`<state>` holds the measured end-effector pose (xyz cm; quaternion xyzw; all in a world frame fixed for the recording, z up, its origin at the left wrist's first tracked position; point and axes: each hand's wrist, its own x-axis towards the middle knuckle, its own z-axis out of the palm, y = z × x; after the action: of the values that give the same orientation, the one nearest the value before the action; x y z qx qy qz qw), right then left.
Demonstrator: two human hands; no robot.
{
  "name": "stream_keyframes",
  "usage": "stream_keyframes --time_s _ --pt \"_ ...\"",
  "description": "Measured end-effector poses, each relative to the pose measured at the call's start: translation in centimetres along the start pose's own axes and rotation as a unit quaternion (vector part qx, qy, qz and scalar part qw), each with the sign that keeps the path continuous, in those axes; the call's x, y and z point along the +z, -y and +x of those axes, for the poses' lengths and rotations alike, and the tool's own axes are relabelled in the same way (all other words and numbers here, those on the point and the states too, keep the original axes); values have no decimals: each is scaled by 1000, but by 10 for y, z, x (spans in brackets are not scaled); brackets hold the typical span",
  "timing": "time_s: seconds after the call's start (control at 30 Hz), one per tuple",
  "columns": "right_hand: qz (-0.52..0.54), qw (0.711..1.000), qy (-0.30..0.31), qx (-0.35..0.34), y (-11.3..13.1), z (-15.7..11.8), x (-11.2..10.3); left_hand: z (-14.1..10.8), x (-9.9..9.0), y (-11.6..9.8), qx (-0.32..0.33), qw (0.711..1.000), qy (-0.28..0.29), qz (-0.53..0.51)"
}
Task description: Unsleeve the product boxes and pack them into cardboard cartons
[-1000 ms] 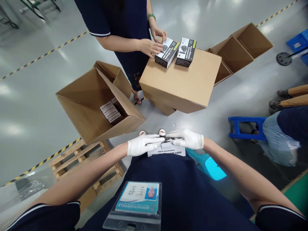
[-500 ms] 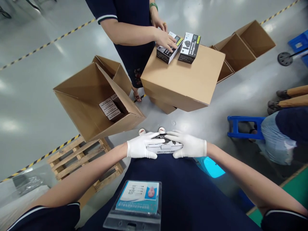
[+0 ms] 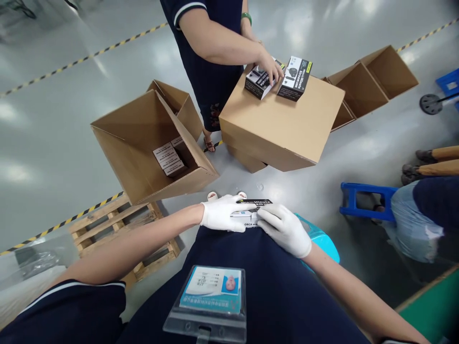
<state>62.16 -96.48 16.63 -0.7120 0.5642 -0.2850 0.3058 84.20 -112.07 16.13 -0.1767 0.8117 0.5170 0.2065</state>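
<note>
Close to my waist is a black-and-white wavemaker box (image 3: 246,220), printed with "ORCA" lettering. My left hand (image 3: 223,213), in a white glove, grips its left end with the thumb low and the fingers across the top. My right hand (image 3: 285,230), gloved too, has its fingers bent and pressed on the right part of the box, hiding that end. A co-worker's hand (image 3: 269,67) touches one of two similar printed boxes, the left one (image 3: 258,82); the right one (image 3: 295,79) stands beside it on a large closed carton (image 3: 279,126).
An open carton (image 3: 124,138) at left has several small boxes inside, above a wooden pallet (image 3: 107,220). More open cartons (image 3: 366,91) stand at right. A blue stool (image 3: 367,200) is beside a seated person (image 3: 416,215). A turquoise bin (image 3: 322,241) is near my right forearm.
My right hand has gone from lying flat along the box to bent fingers, its wrist lower. More of the black top panel shows. The co-worker's hand has shifted on the left box.
</note>
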Motion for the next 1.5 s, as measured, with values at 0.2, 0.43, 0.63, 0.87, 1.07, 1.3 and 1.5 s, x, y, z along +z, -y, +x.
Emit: stream_keyframes --time_s 0.2,0.43,0.63,0.87,1.07,1.3,1.5 --pt "25 996 -50 73 11 1 9 -1 1 -3 -18 999 11 36" --pt "24 997 -76 25 10 -5 10 0 2 -4 2 999 -3 48" --pt "26 998 -50 26 5 -3 10 -1 -1 -5 -2 999 0 44" --pt "7 998 -12 65 5 8 8 1 -10 -7 3 999 24 34" --pt "81 964 63 247 -5 18 6 -4 -13 0 9 999 33 -15" --pt "135 942 18 308 5 13 7 0 -31 -13 -33 995 89 -35" --pt "300 897 -63 319 -12 0 9 13 -29 -18 -74 997 23 -9"
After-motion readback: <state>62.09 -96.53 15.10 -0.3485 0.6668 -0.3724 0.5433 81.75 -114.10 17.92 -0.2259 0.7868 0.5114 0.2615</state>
